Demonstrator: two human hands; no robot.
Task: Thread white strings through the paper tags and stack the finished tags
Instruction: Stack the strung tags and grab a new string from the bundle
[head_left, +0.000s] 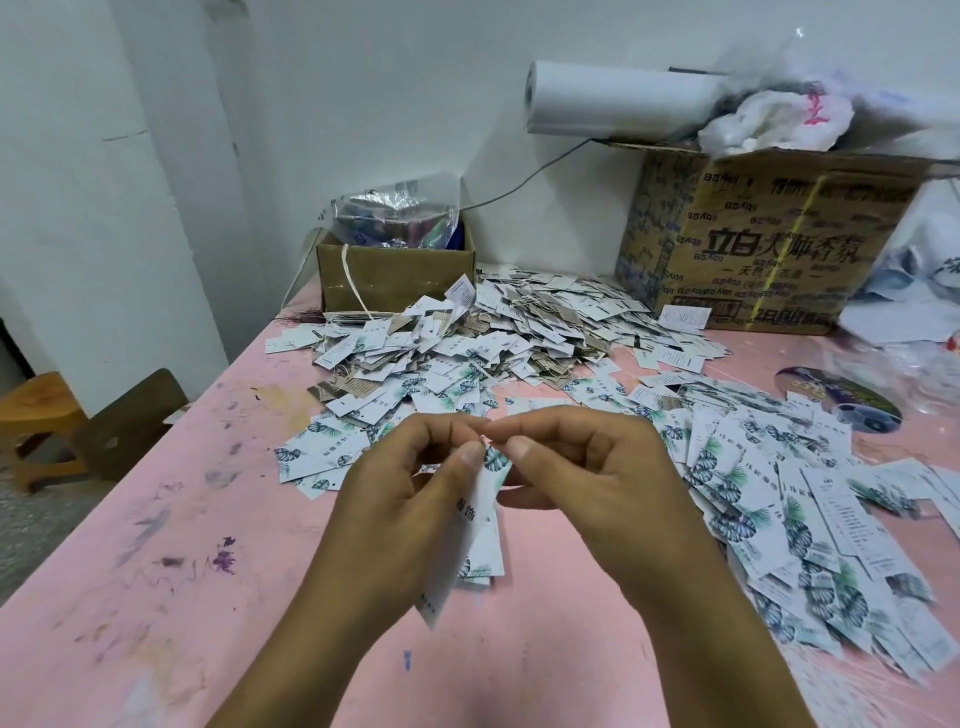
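Pink table (156, 519) carries the loose tag heap (519, 322). Above it our left hand (415, 488) pinches a held tag (483, 525) upright; our right hand (576, 467) pinches its top corner. Threading, we judge; string too fine to see. Next: pull it through.

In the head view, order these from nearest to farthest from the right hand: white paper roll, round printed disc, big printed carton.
1. Round printed disc, lying right of the right hand.
2. Big printed carton, behind the disc.
3. White paper roll, above the carton.
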